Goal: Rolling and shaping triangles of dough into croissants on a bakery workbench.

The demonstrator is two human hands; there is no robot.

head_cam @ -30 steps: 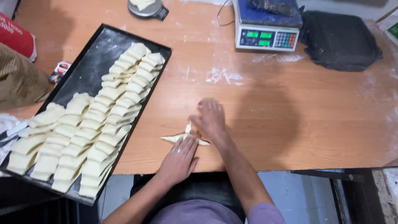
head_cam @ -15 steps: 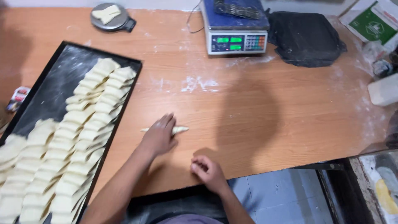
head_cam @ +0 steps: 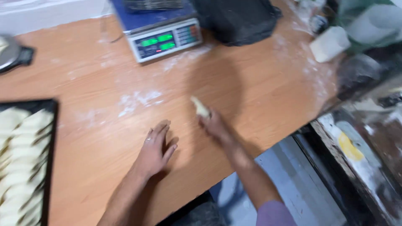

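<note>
Your right hand (head_cam: 214, 122) was smeared by motion, so you could not tell how its fingers sat around the dough piece (head_cam: 200, 107), whose outline was also blurred. The black tray (head_cam: 51, 138) ran off the left and bottom edges, its dough pieces (head_cam: 21, 159) cut short. The weighing scale (head_cam: 161, 35) and the dark bag (head_cam: 236, 19) were cropped at the top. The round scale (head_cam: 12, 52) was half out of view. Everything at the right edge was too blurred to identify.
</note>
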